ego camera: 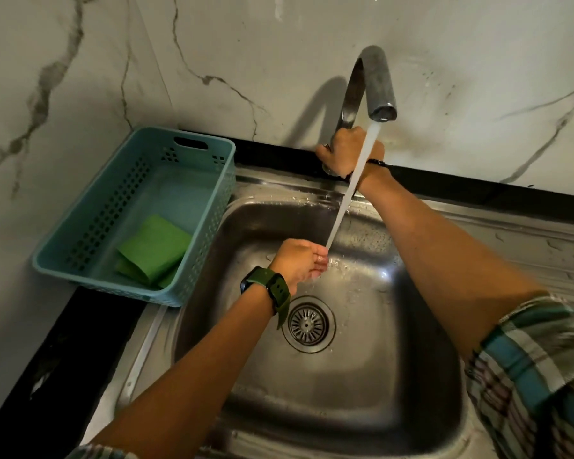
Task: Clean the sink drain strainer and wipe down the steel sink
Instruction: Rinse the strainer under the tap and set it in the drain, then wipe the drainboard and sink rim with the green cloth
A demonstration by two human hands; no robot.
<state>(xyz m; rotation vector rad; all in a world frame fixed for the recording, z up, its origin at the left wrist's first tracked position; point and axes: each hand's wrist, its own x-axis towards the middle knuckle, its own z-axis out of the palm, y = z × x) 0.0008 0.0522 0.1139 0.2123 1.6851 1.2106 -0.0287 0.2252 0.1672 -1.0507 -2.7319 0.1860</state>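
Right hand (343, 150) grips faucet (375, 81) base; left hand (300, 261), fingers relaxed, under water beside basket (80, 260).

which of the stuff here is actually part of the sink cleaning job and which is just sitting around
In use for the job:
steel sink
drain strainer
tap, running
left hand, fingers under the stream
right hand, gripping the tap base
green cloth, probably for wiping

Just lying about:
blue basket, holding the cloth
watch on the left wrist
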